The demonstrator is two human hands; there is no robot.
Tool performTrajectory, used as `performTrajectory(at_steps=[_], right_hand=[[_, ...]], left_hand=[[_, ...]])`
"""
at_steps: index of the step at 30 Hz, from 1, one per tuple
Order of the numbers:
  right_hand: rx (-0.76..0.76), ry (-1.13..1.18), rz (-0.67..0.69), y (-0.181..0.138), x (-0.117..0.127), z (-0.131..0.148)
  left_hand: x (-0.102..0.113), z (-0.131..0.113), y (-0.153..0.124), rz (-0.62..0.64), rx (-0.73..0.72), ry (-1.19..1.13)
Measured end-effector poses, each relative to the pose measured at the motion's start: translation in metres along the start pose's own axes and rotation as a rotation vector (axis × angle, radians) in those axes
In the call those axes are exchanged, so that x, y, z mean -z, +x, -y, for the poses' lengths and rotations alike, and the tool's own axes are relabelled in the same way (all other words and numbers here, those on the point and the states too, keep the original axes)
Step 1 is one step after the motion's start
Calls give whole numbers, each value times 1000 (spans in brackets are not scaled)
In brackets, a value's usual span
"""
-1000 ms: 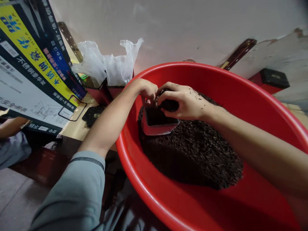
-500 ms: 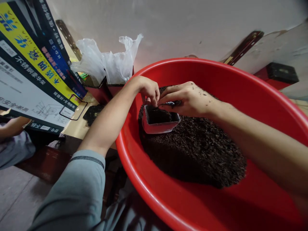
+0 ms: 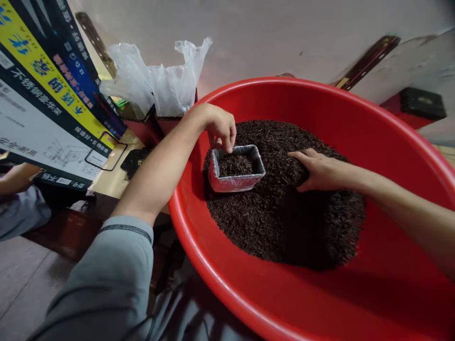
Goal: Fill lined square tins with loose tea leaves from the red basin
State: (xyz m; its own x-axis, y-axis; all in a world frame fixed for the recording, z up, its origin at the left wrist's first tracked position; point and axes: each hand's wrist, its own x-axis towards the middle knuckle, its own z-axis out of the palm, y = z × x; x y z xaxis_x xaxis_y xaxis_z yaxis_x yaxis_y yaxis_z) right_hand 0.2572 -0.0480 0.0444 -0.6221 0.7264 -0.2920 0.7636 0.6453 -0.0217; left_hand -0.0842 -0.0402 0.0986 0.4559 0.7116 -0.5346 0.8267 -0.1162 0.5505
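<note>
A large red tub (image 3: 202, 255) holds a heap of dark loose tea leaves (image 3: 245, 227). On the heap, at the tub's left side, stands a small rectangular box (image 3: 236, 184) lined with clear plastic and partly filled with the leaves. My left hand (image 3: 221, 128) has its fingers pinched at the box's far rim, on the plastic lining. To the right of the box, my right hand (image 3: 322, 170) rests palm down at the heap with thumb and fingers spread apart. Its fingertips touch the leaves, and nothing is gripped in it.
Two dark red boxes with white plastic bags (image 3: 174, 90) sticking up stand behind the tub's left rim. A large printed carton (image 3: 53, 104) leans at the left, beside a thin black wire frame (image 3: 106, 151). Another person's arm (image 3: 19, 179) shows at the left edge.
My right hand has left the box and moved right to the heap, its fingers spreading. Leaves now show higher inside the box. My left hand stays at the rim.
</note>
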Motion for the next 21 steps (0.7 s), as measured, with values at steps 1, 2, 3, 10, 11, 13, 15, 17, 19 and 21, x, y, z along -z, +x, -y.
performTrajectory(at_steps=[1, 2, 3, 10, 11, 13, 15, 17, 19, 21], right_hand=[[-5, -34, -26, -4, 1, 6], [-10, -69, -52, -8, 3, 12], [-14, -102, -74, -12, 5, 18], [-93, -59, -144, -26, 20, 32], [-105, -30, -161, -25, 24, 32], [-91, 26, -217, -23, 36, 34], [-24, 90, -267, -18, 51, 41], [83, 159, -293, -13, 68, 53], [174, 203, -305, -7, 83, 69], [243, 215, -306, 0, 96, 86]], left_hand=[[0, 0, -1, -2, 10, 0], [-1, -1, -1, -1, 22, -1], [-1, -1, -1, 5, 33, -1], [-2, -2, -1, 35, 22, -9], [-2, -3, -2, 38, 45, -24], [-2, -5, -2, 40, 90, -57], [-2, -4, -2, 38, 101, -72], [-2, -1, 1, 35, 70, -63], [-1, 4, 3, 33, 24, -38], [-1, 6, 4, 33, -2, -11]])
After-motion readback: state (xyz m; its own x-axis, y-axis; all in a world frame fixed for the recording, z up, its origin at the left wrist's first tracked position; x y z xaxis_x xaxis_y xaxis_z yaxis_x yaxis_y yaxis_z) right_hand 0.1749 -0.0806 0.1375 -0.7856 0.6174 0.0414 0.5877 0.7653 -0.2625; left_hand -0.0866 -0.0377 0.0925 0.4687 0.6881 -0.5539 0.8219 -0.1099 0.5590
